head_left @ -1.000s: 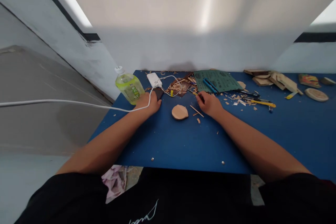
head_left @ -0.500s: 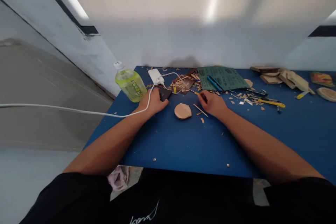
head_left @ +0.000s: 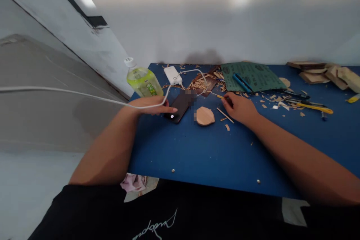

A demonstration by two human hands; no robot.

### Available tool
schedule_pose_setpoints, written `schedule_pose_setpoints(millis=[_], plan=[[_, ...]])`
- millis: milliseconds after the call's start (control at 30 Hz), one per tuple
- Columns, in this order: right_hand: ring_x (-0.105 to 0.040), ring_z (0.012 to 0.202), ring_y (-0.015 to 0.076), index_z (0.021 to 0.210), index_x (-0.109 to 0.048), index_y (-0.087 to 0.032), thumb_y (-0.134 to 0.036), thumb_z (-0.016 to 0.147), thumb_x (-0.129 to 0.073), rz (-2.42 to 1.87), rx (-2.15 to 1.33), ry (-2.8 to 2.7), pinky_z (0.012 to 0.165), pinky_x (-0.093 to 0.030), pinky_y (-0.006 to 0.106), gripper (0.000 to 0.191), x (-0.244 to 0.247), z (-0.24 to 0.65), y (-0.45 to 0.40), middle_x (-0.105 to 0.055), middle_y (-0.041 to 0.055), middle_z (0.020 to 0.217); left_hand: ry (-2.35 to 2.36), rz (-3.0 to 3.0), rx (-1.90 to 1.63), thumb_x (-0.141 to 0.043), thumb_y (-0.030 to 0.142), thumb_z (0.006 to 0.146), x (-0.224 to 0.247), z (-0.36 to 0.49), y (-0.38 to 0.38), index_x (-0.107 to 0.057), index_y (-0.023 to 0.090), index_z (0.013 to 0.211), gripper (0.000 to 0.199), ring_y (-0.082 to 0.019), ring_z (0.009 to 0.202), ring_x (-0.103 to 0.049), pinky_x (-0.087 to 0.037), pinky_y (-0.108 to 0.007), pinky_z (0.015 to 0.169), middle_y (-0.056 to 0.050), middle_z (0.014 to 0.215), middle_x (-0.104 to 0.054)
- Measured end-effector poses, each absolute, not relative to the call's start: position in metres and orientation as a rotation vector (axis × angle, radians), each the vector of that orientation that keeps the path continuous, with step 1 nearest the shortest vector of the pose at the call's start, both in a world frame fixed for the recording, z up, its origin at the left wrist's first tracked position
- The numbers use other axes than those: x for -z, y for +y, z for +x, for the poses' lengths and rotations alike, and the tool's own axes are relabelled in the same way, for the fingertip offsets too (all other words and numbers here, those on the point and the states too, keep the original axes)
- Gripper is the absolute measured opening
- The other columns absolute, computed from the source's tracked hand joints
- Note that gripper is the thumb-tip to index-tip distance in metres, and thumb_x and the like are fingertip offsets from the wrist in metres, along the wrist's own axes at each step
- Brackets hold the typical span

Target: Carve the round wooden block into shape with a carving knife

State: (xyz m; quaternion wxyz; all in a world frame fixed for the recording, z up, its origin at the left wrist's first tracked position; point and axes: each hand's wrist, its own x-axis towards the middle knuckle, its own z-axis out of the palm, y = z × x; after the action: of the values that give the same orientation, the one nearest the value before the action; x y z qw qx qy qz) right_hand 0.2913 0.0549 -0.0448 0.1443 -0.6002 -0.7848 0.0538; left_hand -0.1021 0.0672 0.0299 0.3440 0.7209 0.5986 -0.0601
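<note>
On the blue surface [head_left: 213, 157], the left hand [head_left: 150, 105] is sliding back to uncover a black smartphone [head_left: 181, 105], while the right hand [head_left: 239, 108], well apart from it, is pinching a slim yellow-tipped tool [head_left: 219, 96] just beside a small carved wood piece [head_left: 204, 116] lying between the hands.

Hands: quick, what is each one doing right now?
Left hand: open, lying on a black smartphone.
Right hand: closed, pinching a thin yellow-tipped tool.

Black smartphone [head_left: 181, 105] lying flat; slim yellow-tipped tool [head_left: 218, 96]
</note>
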Motion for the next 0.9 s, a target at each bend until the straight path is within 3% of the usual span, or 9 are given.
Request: schedule_pose_setpoints(millis=[167,300,567,900], plan=[[-0.071,0.078,0.0276,0.125,-0.067,-0.026,-0.058,0.107,-0.040,-1.766,-0.149,-2.292,0.060,-0.036,0.033,0.045,0.044,0.291,0.056,-0.080,0.0083,0.092,1.416,1.739,0.346,-0.077,0.075,0.076,-0.032,-0.107,0.070,-0.060,0.022,0.066,0.056,-0.017,0.054,-0.053,-0.035,-0.029,0.051,-0.003,0.059,-0.060],[-0.072,0.081,0.0281,0.125,-0.067,-0.025,-0.059,0.107,-0.040,-1.764,-0.149,-2.296,0.063,-0.040,0.033,0.047,0.044,0.291,0.055,-0.081,0.0101,0.097,1.432,1.686,0.428,-0.080,0.072,0.072,-0.026,-0.104,0.073,-0.061,0.021,0.057,0.056,-0.016,0.049,-0.050,-0.034,-0.029,0.049,-0.006,0.057,-0.062],[-0.074,0.084,0.0285,0.126,-0.066,-0.026,-0.055,0.108,-0.042,-1.751,-0.114,-2.322,0.063,-0.040,0.033,0.042,0.043,0.290,0.053,-0.081,0.0080,0.100,1.497,1.609,0.459,-0.089,0.067,0.063,-0.017,-0.104,0.077,-0.063,0.020,0.061,0.054,-0.016,0.049,-0.051,-0.034,-0.028,0.047,-0.006,0.057,-0.064],[-0.074,0.086,0.0286,0.127,-0.065,-0.025,-0.053,0.108,-0.041,-1.727,-0.114,-2.334,0.062,-0.039,0.033,0.041,0.045,0.292,0.055,-0.082,0.0083,0.101,1.511,1.622,0.462,-0.088,0.068,0.064,-0.014,-0.106,0.076,-0.066,0.020,0.069,0.053,-0.020,0.054,-0.061,-0.040,-0.028,0.050,-0.009,0.065,-0.071]])
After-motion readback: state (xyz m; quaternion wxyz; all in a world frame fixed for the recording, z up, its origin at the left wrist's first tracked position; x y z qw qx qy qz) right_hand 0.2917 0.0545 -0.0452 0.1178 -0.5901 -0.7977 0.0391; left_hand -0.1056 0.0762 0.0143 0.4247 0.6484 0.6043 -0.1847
